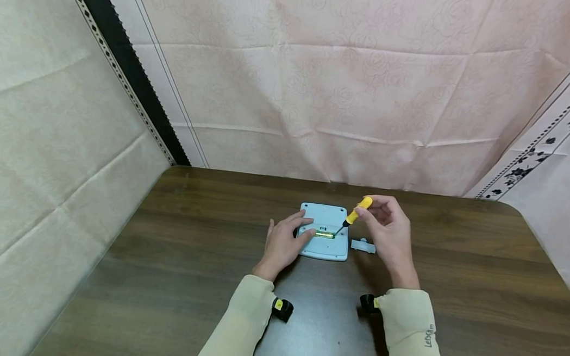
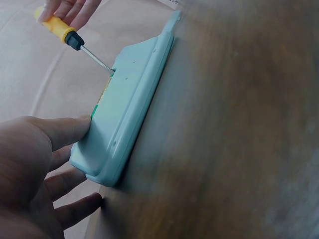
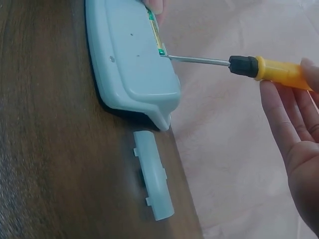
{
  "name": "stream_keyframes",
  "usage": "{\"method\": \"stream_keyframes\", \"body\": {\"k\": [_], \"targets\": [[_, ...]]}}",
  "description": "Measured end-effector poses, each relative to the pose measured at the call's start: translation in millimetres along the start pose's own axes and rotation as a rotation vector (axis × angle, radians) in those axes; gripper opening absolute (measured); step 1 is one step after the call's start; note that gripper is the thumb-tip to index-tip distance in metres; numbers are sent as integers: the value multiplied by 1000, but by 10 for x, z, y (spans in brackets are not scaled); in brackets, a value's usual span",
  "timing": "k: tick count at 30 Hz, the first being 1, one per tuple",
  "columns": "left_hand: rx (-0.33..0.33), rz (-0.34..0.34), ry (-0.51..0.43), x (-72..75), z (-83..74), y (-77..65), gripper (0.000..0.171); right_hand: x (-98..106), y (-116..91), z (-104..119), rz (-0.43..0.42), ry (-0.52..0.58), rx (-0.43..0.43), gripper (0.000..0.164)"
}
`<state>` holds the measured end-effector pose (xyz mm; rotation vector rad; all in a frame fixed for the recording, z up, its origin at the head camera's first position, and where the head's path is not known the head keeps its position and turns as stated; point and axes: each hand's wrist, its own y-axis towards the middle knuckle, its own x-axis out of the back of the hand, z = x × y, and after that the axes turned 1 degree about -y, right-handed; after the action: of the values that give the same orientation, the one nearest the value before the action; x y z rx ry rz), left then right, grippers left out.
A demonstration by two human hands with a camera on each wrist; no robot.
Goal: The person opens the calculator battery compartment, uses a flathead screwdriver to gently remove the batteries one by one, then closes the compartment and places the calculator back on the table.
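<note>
Cream fabric sleeves (image 1: 415,330) are leading. Left hand (image 1: 285,242) loose, right hand (image 1: 390,234) pinching a yellow-handled screwdriver (image 1: 356,214), I'm probing a crosswise green cylindrical battery's (image 1: 324,235) right end.

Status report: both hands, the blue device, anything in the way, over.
Right hand gripping screwdriver, tip at right end of battery. Left hand resting on device. Cover off, lying right of device; nothing seen blocking the screwdriver.

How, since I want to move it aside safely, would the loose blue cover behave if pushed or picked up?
The cover looks like stiff, light plastic: it is small, narrow and holds its shape. Its small projecting tabs could be fragile if pressed. Lying low on the table, it would probably slide rather than roll.
</note>
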<state>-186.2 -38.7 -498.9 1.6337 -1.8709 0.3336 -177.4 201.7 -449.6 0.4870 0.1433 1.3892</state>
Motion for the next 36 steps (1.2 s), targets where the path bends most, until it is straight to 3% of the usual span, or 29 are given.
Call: {"method": "stream_keyframes", "body": {"k": [12, 23, 29, 36], "targets": [[14, -5, 9, -7, 2, 5, 35, 85, -8, -172, -54, 294, -148, 37], [12, -12, 15, 0, -18, 16, 35, 117, -5, -235, -108, 386, -233, 37], [19, -9, 16, 4, -14, 15, 35, 92, 8, -148, -87, 326, -172, 37], [23, -2, 13, 0, -9, 14, 35, 38, 10, 47, -23, 13, -8, 35]]}}
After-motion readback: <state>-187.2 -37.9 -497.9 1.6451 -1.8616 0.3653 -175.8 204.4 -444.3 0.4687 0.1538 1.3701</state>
